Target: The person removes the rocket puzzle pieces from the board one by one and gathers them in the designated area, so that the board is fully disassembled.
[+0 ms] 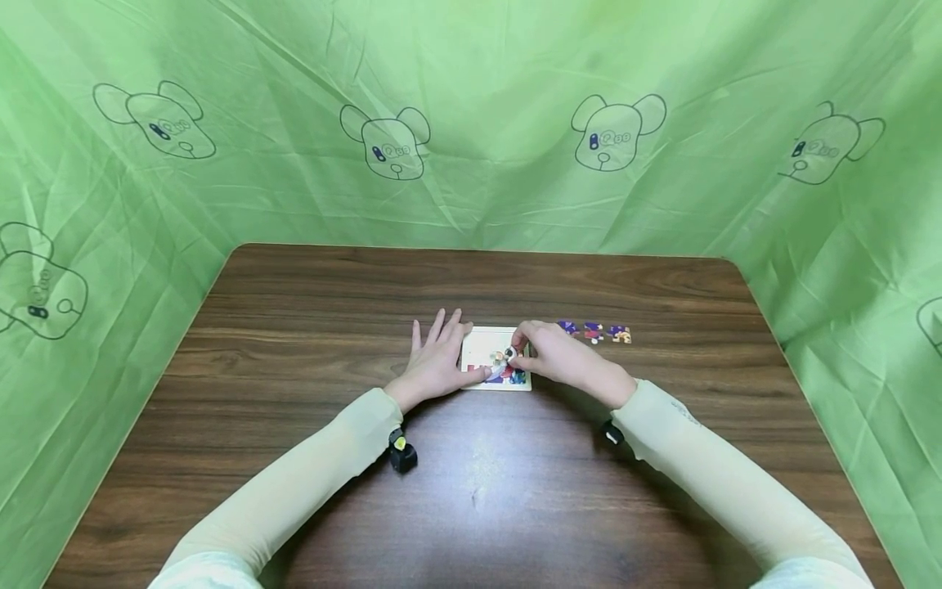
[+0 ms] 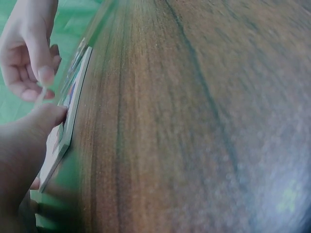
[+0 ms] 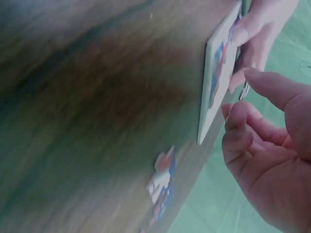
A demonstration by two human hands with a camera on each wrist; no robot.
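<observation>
Squarely in front of the person lies the puzzle tray, a pale, flat, four-sided board on the dark wood-grain table; in the head view it looks slightly longer from left to right than from near to far, its near edge facing the person. Above the tray's right half, the right hand pinches a small puzzle piece between thumb and fingertips. The right wrist view shows this piece nearly edge-on, as a thin sliver, its long axis slanting from the thumb down to the fingers, its face tipped up from the plane of the tray. Which end of its picture is the top cannot be told.

The left hand is spread out at the tray's left edge, fingers extended and pointing away from the person, thumb reaching right across the tray's near left corner.

Inside the tray, coloured pieces in red, blue and purple fill part of the near side, while pale board shows across the far side. To the right of the tray, beyond the right hand, three loose pieces lie in a row running left to right, apart from the tray; the leftmost is just beside the hand.
</observation>
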